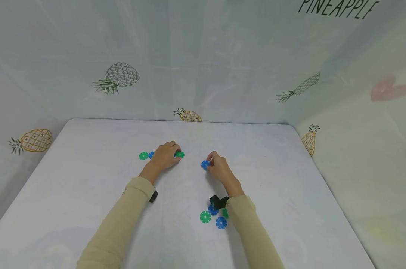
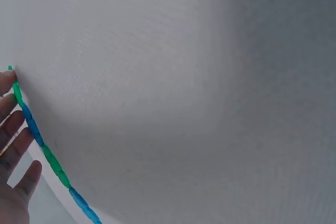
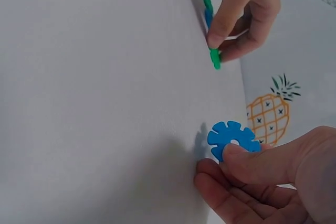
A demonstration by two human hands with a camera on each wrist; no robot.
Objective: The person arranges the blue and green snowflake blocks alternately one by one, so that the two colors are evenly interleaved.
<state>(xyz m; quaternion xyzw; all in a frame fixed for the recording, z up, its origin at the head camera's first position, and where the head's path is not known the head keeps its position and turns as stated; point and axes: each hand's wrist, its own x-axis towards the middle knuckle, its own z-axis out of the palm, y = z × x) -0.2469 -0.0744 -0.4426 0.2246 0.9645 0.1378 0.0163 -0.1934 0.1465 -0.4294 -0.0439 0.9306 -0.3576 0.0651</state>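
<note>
My left hand [image 1: 164, 155] pinches the green slotted disc [image 1: 180, 154] at the right end of a row of joined discs. The row alternates green and blue; a green disc [image 1: 143, 155] and a blue disc [image 1: 151, 155] show left of the hand, which hides its middle. Seen edge-on in the left wrist view, the chain [image 2: 55, 165] runs along the fingers. Between thumb and fingers my right hand [image 1: 220, 169] holds a single blue disc [image 3: 233, 135], notched round its rim with a central hole. A gap separates it from the chain's green end.
Near the right forearm lie loose discs: a green one [image 1: 205, 217], a blue one [image 1: 221, 223], another blue one [image 1: 213, 210] and a partly hidden green one [image 1: 225, 213]. A black wrist device [image 1: 217, 202] overhangs them. Pineapple-printed cloth [image 1: 203, 56] rises behind the white table [image 1: 273, 160].
</note>
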